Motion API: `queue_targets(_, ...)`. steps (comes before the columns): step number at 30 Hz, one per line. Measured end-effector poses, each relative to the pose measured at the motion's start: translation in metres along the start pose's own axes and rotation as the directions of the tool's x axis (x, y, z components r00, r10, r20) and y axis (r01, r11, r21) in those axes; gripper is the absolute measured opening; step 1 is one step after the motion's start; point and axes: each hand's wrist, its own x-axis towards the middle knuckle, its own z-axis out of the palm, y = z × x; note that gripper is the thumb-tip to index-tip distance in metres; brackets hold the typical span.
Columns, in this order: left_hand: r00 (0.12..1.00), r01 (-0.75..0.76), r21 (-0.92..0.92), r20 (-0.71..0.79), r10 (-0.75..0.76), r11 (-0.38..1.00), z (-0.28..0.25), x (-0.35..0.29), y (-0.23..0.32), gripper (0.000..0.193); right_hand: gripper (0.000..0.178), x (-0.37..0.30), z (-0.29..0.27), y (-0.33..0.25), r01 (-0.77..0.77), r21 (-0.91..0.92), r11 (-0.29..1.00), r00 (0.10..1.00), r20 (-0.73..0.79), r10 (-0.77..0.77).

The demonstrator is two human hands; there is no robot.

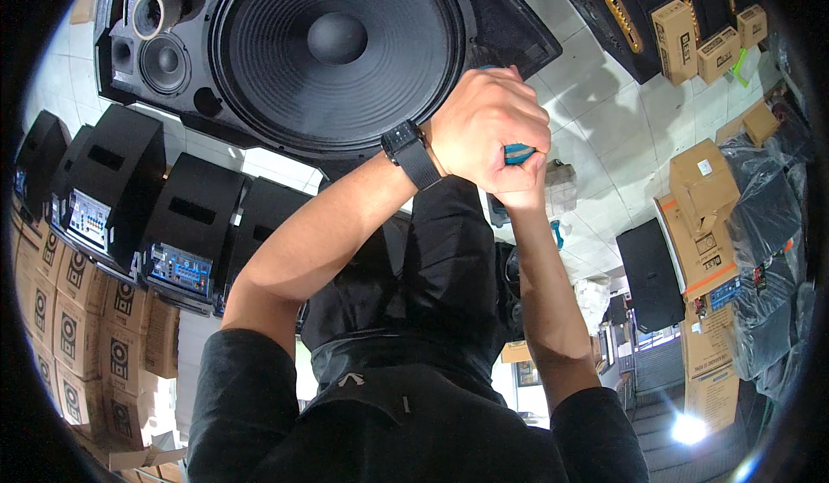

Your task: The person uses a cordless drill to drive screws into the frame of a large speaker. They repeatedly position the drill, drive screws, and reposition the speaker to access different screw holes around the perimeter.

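Just off the right edge of a big black speaker cone (268,60), my two hands are close together, one over the other. My left hand (488,129), with a black watch on its wrist, is closed round a teal-handled tool (519,153); only bits of the teal show, so its kind stays hidden. Against it from below comes my right hand (523,191), closed and largely covered by the left, seemingly on the same tool. The cone sits in a black speaker cabinet (518,38). A roll of tape (157,15) rests on the cabinet above a small round driver (164,63).
Black speaker boxes (186,215) with control panels stand in a row at left, beside stacked cartons (78,336). At right are small boxes (673,41) on a black cabinet, cardboard cartons (704,181) and plastic-wrapped units (764,198). The floor is pale tile (596,155).
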Motion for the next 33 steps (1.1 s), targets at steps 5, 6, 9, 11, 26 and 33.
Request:
queue_targets(5,0.998,-0.011,-0.036,0.056,0.013,0.999,-0.006,0.000,0.000,0.007,0.076,-0.003,0.000,0.012,-0.015,0.097,0.995,1.000,0.019,0.013)
queue_targets(6,0.997,-0.008,-0.030,0.072,0.010,1.000,-0.007,0.001,0.000,0.007,0.076,-0.003,0.000,0.014,-0.028,0.123,0.992,0.999,0.020,0.025)
queue_targets(9,0.997,-0.004,-0.038,0.075,0.007,0.999,-0.007,0.002,0.000,0.006,0.072,-0.004,-0.001,0.013,-0.041,0.123,0.992,0.999,0.006,0.040)
queue_targets(11,0.997,0.010,-0.048,0.078,-0.006,0.999,-0.006,0.004,0.000,0.006,0.069,-0.004,0.000,0.009,0.045,0.037,0.998,0.999,0.009,-0.045)
queue_targets(26,0.993,-0.005,-0.013,0.114,0.007,1.000,-0.005,0.006,-0.001,0.006,0.049,-0.019,0.008,0.021,-0.088,0.107,0.990,0.996,-0.025,0.091)
queue_targets(33,1.000,-0.024,-0.063,0.010,0.024,0.998,-0.010,0.005,-0.001,0.008,0.061,0.001,0.011,0.006,0.090,0.109,0.990,0.994,-0.064,-0.084)
